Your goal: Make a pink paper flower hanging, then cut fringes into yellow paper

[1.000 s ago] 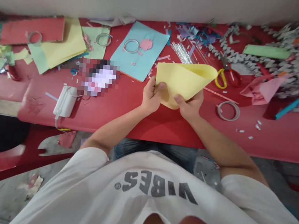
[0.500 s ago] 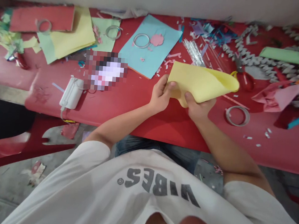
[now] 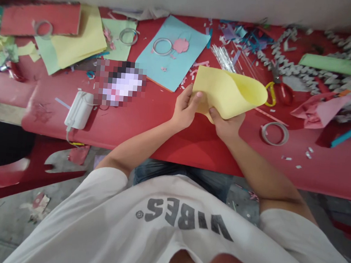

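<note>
Head view looks down at the two bare hands of a person sitting at a red table (image 3: 192, 149). Between the fingers of both hands is a sheet of yellow paper (image 3: 231, 91), curled into a loose cone. Its wide open end points to the right side of the picture, and its narrow end is low, just beside the right thumb. The left hand (image 3: 184, 107) is half closed: its thumb (image 3: 198, 95) presses on the front of the paper, and the other fingers are behind the sheet. The right hand (image 3: 226, 125) is also half closed, with its thumb (image 3: 213, 112) on the lower part of the cone and the other fingers under it. Both hands have hold of the paper and of nothing else.

Beyond the left fingers lies a light blue paper sheet (image 3: 169, 61), with a pink paper flower (image 3: 181, 45) and a thin silver ring (image 3: 162, 46) on it. Clear plastic straws (image 3: 223, 58) lie beyond the top edge of the cone, well past the fingers. To the right of the fingers, near the open end of the cone, are scissors (image 3: 278, 93) with yellow and red handles, and a coil of silver strip (image 3: 274, 134) lies on the table. Far to the left of the fingers is a white plastic device with a cord (image 3: 79, 110). Beside it, one object (image 3: 120, 83) is too blurred to tell.
</note>
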The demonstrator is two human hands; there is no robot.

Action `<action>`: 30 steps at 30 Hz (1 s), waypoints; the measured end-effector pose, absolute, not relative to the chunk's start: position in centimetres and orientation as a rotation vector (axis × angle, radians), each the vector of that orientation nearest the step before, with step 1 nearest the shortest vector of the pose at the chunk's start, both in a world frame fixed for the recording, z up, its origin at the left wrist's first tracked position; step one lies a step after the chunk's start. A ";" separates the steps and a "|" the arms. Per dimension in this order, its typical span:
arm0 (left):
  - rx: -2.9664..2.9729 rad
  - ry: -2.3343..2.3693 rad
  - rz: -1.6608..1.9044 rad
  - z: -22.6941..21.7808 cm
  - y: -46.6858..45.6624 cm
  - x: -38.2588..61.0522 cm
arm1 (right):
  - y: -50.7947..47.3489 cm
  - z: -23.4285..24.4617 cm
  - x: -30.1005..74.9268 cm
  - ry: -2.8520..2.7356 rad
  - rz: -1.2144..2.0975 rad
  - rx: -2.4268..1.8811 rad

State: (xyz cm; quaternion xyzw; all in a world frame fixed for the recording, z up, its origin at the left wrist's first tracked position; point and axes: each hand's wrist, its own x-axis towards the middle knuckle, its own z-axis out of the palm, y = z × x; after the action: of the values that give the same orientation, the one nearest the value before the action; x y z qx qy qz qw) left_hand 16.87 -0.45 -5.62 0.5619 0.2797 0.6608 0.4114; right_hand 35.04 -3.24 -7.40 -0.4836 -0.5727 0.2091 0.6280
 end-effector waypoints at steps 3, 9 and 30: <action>1.402 0.711 1.660 -5.9 -0.3 16.9 | -3.7 -6.9 35.0 -1.290 0.533 -1.158; 1.399 0.767 1.591 -5.9 -0.7 16.9 | -4.4 -5.9 35.2 -1.277 0.439 -1.210; 1.488 0.777 1.632 -5.7 -0.9 17.3 | -5.0 -5.7 34.7 -1.297 0.453 -1.160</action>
State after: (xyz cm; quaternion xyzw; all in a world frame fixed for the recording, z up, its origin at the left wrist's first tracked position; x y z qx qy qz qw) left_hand 17.27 -0.92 -5.71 0.5854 0.3056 0.6420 0.3897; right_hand 34.73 -5.03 -5.73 -0.5049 -0.5648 0.1970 0.6224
